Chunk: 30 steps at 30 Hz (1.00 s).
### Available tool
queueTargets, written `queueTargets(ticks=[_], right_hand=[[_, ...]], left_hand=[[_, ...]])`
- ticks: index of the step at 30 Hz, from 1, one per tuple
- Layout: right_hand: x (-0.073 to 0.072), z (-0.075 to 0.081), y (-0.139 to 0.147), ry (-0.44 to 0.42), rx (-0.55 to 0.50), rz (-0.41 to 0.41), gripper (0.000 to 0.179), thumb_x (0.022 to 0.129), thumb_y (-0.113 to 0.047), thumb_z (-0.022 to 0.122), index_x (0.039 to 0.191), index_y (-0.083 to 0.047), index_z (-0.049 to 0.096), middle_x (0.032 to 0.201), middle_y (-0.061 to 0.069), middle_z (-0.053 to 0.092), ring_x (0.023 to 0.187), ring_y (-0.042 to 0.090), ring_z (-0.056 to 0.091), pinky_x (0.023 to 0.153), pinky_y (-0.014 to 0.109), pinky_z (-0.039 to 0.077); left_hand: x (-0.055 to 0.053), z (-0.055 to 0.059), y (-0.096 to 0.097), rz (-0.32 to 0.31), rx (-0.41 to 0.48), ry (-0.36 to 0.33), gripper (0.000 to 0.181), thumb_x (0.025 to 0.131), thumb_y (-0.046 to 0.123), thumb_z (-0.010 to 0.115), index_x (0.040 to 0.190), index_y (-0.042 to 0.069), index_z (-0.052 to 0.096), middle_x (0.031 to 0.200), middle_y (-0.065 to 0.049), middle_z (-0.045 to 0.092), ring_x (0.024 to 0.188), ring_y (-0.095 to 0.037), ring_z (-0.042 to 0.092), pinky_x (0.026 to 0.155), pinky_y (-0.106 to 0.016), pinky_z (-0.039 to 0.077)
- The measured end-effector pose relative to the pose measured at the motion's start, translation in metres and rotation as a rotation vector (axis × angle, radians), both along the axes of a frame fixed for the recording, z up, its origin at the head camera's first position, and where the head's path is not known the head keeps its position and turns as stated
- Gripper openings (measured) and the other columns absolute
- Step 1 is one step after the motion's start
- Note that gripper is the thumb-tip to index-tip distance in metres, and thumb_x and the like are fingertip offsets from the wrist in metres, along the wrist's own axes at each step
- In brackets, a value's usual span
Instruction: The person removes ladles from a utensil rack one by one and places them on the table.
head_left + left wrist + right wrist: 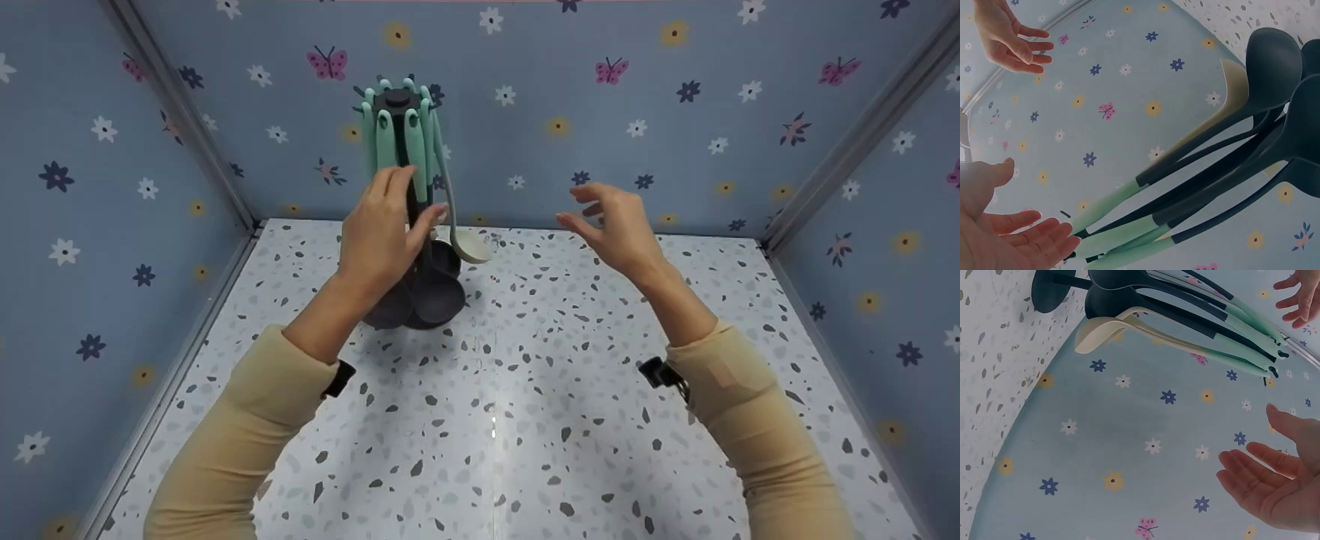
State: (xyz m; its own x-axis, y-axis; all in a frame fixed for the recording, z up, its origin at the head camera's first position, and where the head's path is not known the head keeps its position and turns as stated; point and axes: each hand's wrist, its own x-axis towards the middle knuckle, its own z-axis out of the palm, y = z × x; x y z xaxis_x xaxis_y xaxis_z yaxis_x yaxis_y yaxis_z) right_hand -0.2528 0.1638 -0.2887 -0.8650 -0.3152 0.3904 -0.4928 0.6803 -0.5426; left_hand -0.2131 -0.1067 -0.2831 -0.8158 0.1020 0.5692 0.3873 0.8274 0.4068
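A rotating utensil stand [397, 99] with a black top holds several hanging kitchen utensils with mint-green handles [415, 146]. Dark ladle and spoon heads [439, 298] hang low, and one cream ladle [471, 246] hangs on the right side. My left hand [379, 229] is in front of the stand, fingers loosely extended and thumb apart. In the left wrist view its fingertips lie close to the green handles [1123, 236]; whether they touch cannot be told. To the right, away from the stand, my right hand [616, 229] hovers with relaxed, slightly bent fingers and holds nothing.
The stand rests on a white speckled tabletop [525, 420], near the back wall [525, 150]. Blue flowered panels rise at the back, left [97, 247] and right [870, 247]. Small black devices [658, 373] are strapped at both wrists.
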Motion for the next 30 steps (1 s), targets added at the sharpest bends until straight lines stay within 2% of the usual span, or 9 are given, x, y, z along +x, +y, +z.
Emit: queueTargets(ticks=[5,10,15,24,30], right_hand=[[-0.011,0.015,-0.015,0.047,-0.033,0.011,0.038,0.084,-0.024,0.062,0.111,0.003,0.057,0.104,0.017,0.06,0.087,0.029,0.06,0.077,0.036,0.049],[-0.022,0.03,-0.032,0.066,-0.057,0.003,0.035,0.085,-0.025,0.061,0.108,0.002,0.059,0.098,0.015,0.062,0.083,0.025,0.061,0.074,0.033,0.05],[-0.033,0.043,-0.049,0.073,-0.078,-0.011,0.032,0.085,-0.025,0.06,0.103,0.0,0.061,0.093,0.013,0.064,0.08,0.021,0.061,0.072,0.028,0.05],[-0.053,0.052,-0.078,0.051,-0.148,-0.031,0.027,0.087,-0.026,0.057,0.093,-0.001,0.064,0.083,0.008,0.064,0.068,0.014,0.058,0.062,0.02,0.047],[-0.064,0.055,-0.106,-0.017,-0.226,-0.009,0.029,0.089,-0.029,0.053,0.092,-0.002,0.063,0.077,0.005,0.059,0.064,0.012,0.056,0.061,0.019,0.047]], left_hand=[[-0.012,0.013,-0.01,0.028,0.042,0.032,0.049,0.089,0.033,0.053,0.12,-0.004,0.049,0.115,-0.018,0.049,0.103,-0.029,0.049,0.079,-0.041,0.046],[-0.026,0.025,-0.017,0.104,0.037,-0.01,0.049,0.089,0.036,0.051,0.12,-0.002,0.049,0.115,-0.016,0.049,0.105,-0.028,0.049,0.082,-0.04,0.045],[-0.04,0.036,-0.023,0.176,0.072,-0.043,0.05,0.089,0.038,0.05,0.119,-0.001,0.049,0.115,-0.015,0.049,0.102,-0.026,0.05,0.079,-0.039,0.046],[-0.059,0.043,-0.03,0.271,0.094,-0.102,0.048,0.093,0.037,0.043,0.12,-0.002,0.048,0.114,-0.015,0.049,0.101,-0.026,0.05,0.081,-0.036,0.045],[-0.068,0.046,-0.039,0.341,0.082,-0.173,0.048,0.096,0.037,0.033,0.117,-0.003,0.048,0.115,-0.016,0.049,0.104,-0.026,0.049,0.083,-0.036,0.044]])
